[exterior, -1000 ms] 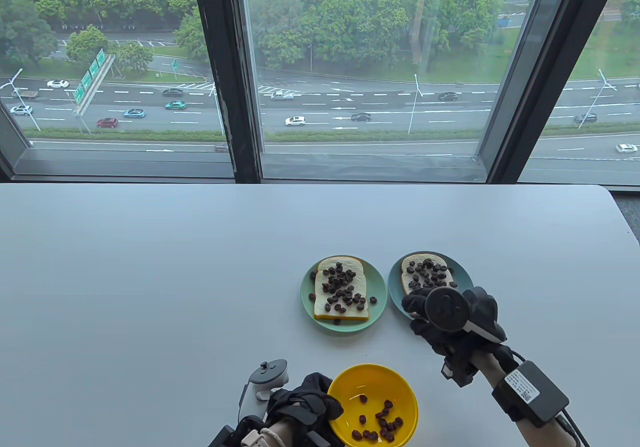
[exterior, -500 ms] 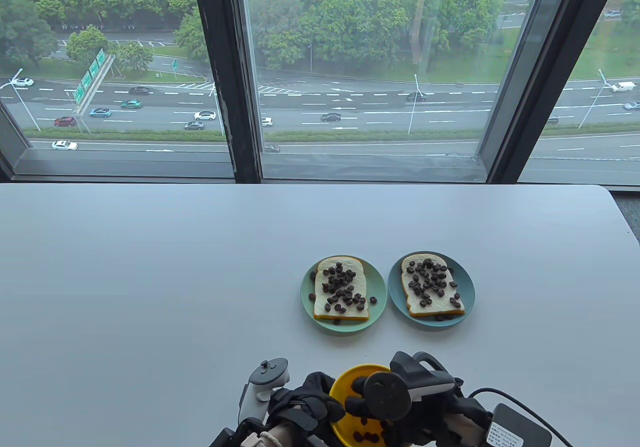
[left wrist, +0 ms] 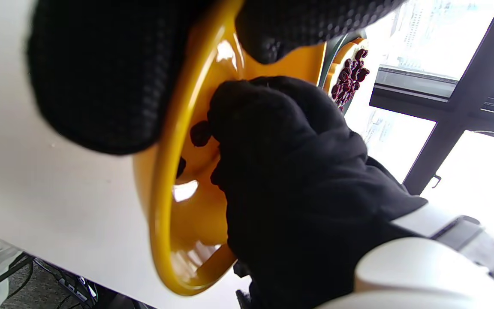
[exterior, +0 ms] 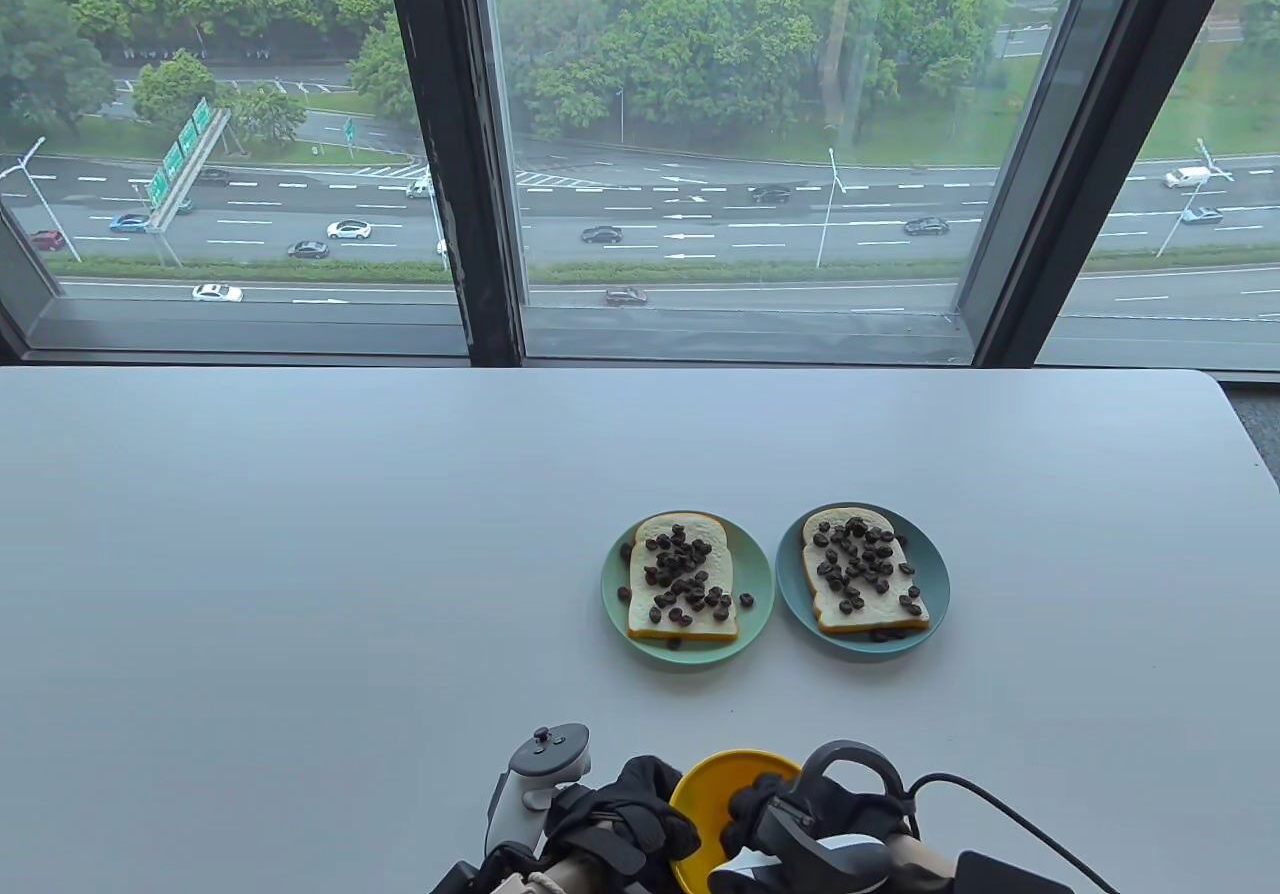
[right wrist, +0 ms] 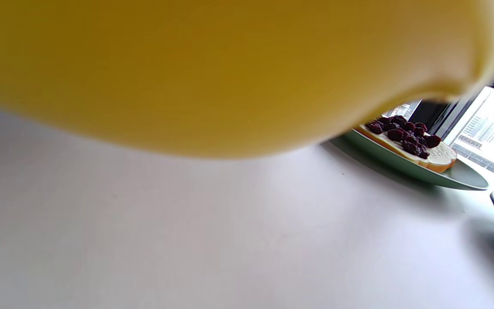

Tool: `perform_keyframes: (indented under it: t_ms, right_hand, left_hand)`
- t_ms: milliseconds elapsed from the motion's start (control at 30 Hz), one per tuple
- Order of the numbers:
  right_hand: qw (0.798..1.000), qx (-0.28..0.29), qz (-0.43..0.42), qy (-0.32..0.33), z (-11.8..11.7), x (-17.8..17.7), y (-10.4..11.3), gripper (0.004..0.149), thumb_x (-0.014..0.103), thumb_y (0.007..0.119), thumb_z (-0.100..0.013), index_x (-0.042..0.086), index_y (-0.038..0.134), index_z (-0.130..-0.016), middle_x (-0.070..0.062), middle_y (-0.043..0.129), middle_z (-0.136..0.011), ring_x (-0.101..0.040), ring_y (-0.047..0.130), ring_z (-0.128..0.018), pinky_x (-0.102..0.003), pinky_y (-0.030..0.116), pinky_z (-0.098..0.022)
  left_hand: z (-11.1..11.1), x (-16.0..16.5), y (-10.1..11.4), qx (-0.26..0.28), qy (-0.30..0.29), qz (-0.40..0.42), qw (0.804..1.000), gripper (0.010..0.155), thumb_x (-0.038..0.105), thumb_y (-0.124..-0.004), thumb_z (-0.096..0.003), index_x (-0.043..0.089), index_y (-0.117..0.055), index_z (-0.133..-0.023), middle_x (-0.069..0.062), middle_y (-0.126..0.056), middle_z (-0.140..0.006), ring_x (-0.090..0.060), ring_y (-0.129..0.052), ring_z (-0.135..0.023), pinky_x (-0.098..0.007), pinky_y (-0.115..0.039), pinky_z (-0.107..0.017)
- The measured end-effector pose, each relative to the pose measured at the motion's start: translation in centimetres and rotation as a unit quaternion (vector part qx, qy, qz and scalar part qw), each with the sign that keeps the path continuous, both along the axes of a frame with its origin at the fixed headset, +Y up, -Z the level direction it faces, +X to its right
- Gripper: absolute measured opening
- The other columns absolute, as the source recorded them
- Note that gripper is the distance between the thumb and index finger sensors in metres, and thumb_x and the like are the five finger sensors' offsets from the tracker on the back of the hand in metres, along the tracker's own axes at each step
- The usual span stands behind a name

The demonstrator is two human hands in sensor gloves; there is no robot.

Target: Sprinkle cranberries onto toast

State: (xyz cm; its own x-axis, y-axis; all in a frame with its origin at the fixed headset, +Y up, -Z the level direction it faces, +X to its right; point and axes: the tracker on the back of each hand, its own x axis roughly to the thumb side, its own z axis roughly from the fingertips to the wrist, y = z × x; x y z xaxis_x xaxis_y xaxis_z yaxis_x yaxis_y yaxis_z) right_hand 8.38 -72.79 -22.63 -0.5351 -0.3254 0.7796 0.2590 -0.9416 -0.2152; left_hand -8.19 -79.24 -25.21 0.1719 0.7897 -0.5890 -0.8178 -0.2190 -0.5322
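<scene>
Cranberries [exterior: 678,579] cover both toast slices [exterior: 865,579] mid-counter; a few remain in the yellow bowl [exterior: 715,784] at the near edge. Your right hand [exterior: 800,819], over the right toast a second ago, now digs there, grip hidden; left hand [exterior: 620,814] holds the rim. Nearly done.

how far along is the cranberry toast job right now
Both toasts, on the green plate and the blue plate, already carry cranberries. The right hand is down in the yellow bowl, which the left hand grips. Left: sprinkling what remains in the bowl.
</scene>
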Motion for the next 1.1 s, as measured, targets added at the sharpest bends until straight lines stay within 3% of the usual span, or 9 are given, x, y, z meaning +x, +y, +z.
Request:
perform_keyframes:
  t_ms: [400, 667, 767, 867, 967, 1100]
  right_hand:
    - [0.991, -0.057, -0.122, -0.015, -0.8, 1.1, 3.2, 0.032, 0.026, 0.088, -0.025, 0.041, 0.083, -0.053, 0.011, 0.089, -0.064, -0.015, 0.100, -0.043, -0.009, 0.096, -0.017]
    - [0.963, -0.117, -0.235, -0.066, -3.5, 3.8, 5.9, 0.032, 0.026, 0.088, -0.025, 0.040, 0.084, -0.053, 0.009, 0.089, -0.063, -0.016, 0.100, -0.042, -0.009, 0.096, -0.016]
    - [0.952, -0.118, -0.261, -0.108, -5.7, 5.6, 6.6, 0.032, 0.026, 0.088, -0.025, 0.039, 0.084, -0.053, 0.009, 0.089, -0.063, -0.016, 0.100, -0.042, -0.009, 0.097, -0.016]
    - [0.937, -0.080, -0.278, -0.198, -9.9, 8.7, 6.8, 0.032, 0.026, 0.088, -0.025, 0.040, 0.083, -0.054, 0.009, 0.089, -0.064, -0.016, 0.100, -0.043, -0.009, 0.097, -0.016]
    - [0.909, -0.064, -0.294, -0.288, -14.3, 12.0, 5.7, 0.032, 0.026, 0.088, -0.026, 0.040, 0.083, -0.054, 0.009, 0.089, -0.064, -0.016, 0.100, -0.043, -0.009, 0.097, -0.017]
    - [0.857, -0.073, -0.304, -0.410, -19.6, 16.0, 2.7, 0.032, 0.026, 0.088, -0.026, 0.040, 0.083, -0.055, 0.010, 0.088, -0.064, -0.015, 0.100, -0.044, -0.009, 0.097, -0.018]
  left_hand:
    - [-0.3, -0.4, -0.5, -0.013, 0.005, -0.012, 1.000, 0.057, 0.017, -0.075, -0.0445, 0.023, -0.040, -0.090, -0.017, -0.060, -0.071, -0.032, -0.076, -0.046, -0.037, -0.097, -0.021]
    - [-0.4, -0.8, -0.5, -0.011, 0.012, -0.020, 1.000, 0.057, 0.018, -0.075, -0.0450, 0.023, -0.039, -0.090, -0.017, -0.059, -0.071, -0.032, -0.076, -0.047, -0.037, -0.097, -0.021]
    - [-0.4, -0.6, -0.7, -0.020, 0.013, -0.012, 1.000, 0.057, 0.018, -0.075, -0.0451, 0.023, -0.039, -0.090, -0.017, -0.059, -0.071, -0.032, -0.076, -0.047, -0.037, -0.097, -0.021]
    - [-0.5, -0.7, -0.7, -0.018, 0.011, -0.017, 1.000, 0.057, 0.018, -0.075, -0.0452, 0.023, -0.039, -0.090, -0.017, -0.059, -0.071, -0.032, -0.076, -0.047, -0.037, -0.097, -0.022]
    - [-0.5, -0.7, -0.8, -0.024, 0.011, -0.013, 1.000, 0.057, 0.018, -0.075, -0.0451, 0.023, -0.039, -0.090, -0.017, -0.059, -0.071, -0.032, -0.076, -0.047, -0.037, -0.097, -0.022]
    - [-0.5, -0.7, -0.8, -0.028, 0.007, -0.014, 1.000, 0.057, 0.018, -0.075, -0.0451, 0.022, -0.039, -0.090, -0.017, -0.059, -0.071, -0.032, -0.076, -0.047, -0.037, -0.097, -0.022]
